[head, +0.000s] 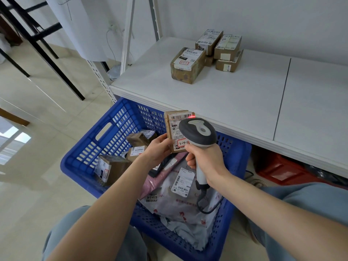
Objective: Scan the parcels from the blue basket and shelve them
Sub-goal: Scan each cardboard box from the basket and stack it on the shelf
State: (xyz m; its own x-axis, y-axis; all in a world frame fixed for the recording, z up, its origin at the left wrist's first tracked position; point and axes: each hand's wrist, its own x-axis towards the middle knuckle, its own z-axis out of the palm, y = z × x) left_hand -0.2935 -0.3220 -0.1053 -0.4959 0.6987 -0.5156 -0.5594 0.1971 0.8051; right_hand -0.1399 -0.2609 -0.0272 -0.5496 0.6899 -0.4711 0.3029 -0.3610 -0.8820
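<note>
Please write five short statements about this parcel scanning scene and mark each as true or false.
1. The right hand grips the scanner. True.
2. The left hand holds nothing. False: it holds a small brown parcel.
3. A red scan light shows near the small brown parcel's top edge. True.
4. The white shelf bears no boxes. False: several brown boxes stand on it.
5. The blue basket holds more parcels. True.
</note>
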